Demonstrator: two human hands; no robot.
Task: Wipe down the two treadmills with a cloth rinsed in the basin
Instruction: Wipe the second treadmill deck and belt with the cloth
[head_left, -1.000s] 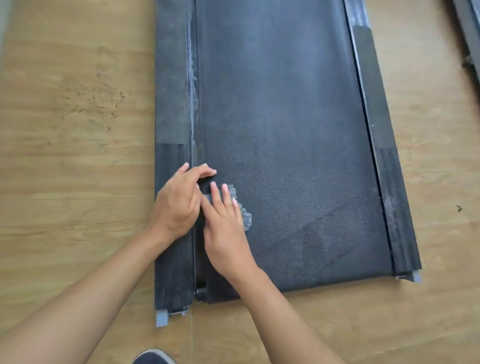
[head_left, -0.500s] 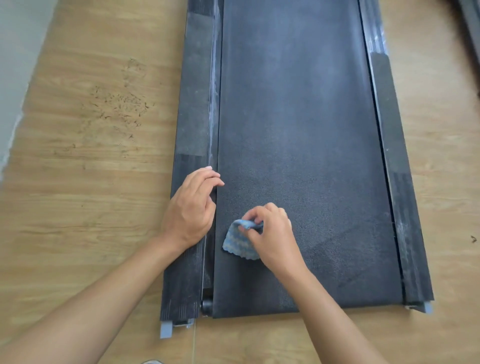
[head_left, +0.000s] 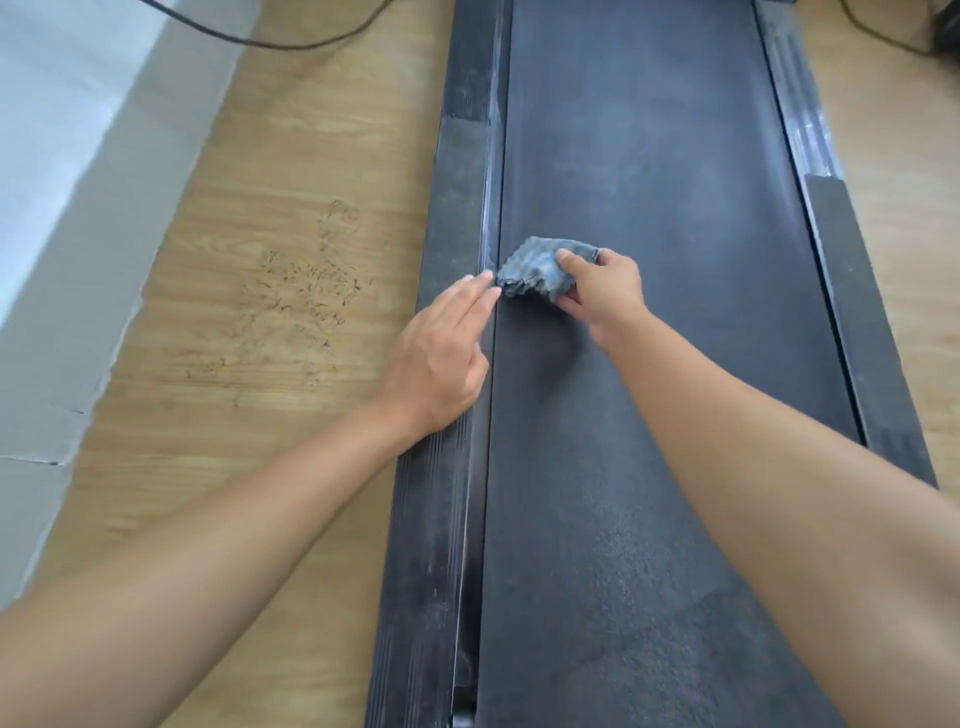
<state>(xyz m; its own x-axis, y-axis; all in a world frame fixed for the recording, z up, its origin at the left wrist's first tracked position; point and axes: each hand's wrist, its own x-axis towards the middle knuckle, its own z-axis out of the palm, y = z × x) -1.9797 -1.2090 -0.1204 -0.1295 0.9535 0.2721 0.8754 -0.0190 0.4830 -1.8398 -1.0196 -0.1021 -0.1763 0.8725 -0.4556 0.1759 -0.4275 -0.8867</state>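
Both hands have slid farther up the treadmill (head_left: 675, 156) since a moment ago, the right hand (head_left: 605, 293) pinching the bunched blue cloth (head_left: 540, 270) down on it just beside the side rail (head_left: 457, 182), where the left hand (head_left: 441, 358) lies flat with straight fingers, holding nothing, so the wiping looks well under way.

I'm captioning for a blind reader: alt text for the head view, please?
A person's right grip pinches a blue cloth on a dark treadmill belt. The left grip rests flat on the side rail, fingertips beside the cloth.
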